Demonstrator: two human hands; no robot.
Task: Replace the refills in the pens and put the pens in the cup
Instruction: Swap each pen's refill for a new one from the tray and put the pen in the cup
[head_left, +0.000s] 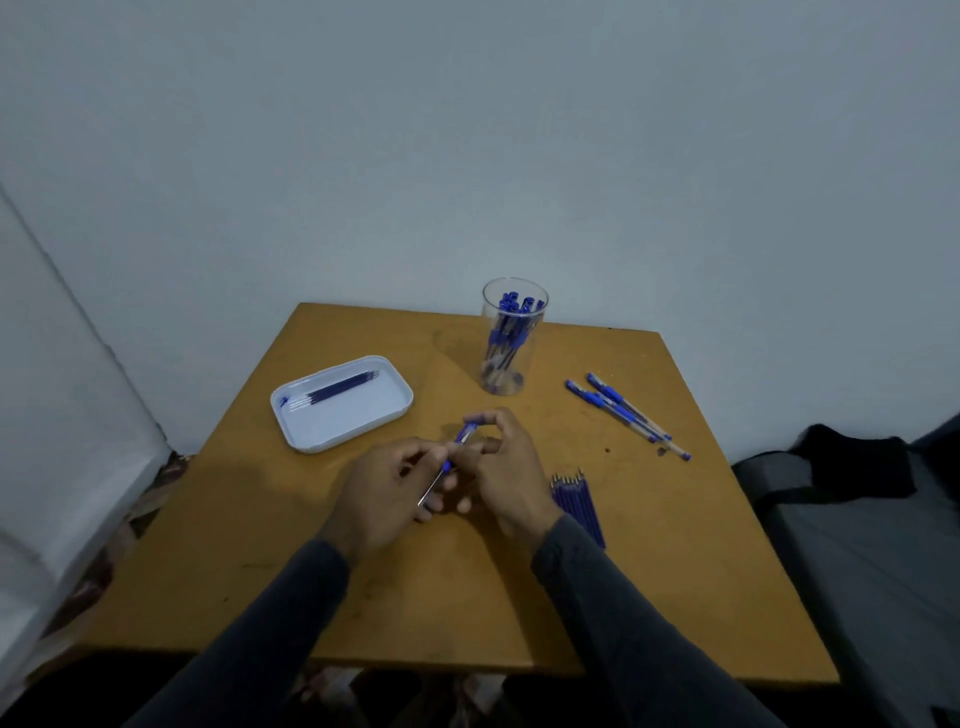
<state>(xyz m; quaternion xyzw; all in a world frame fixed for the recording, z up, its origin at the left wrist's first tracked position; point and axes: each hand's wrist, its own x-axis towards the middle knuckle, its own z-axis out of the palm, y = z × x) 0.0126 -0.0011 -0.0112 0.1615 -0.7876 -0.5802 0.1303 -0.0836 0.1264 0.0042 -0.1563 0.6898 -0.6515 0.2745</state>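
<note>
Both hands are together over the middle of the brown bench (675, 571), working on one blue pen (464, 435). The left hand (387, 493) has its fingers curled around the lower part of the pen, and a thin silvery bit sticks out below it, probably the refill. The right hand (501, 467) pinches the pen's upper end between thumb and forefinger, other fingers curled loosely.

The clear cup (506, 338) stands at the back of the bench, upper centre of the frame, already with a bunch of blue pens in it. Right of the cup, a few more loose pens (626, 410) lie on the bench. A bundle of blue refills (576, 501) lies just beside the right wrist. The white tray (384, 410) sits left of centre, with several refills (337, 389) lying in it.
</note>
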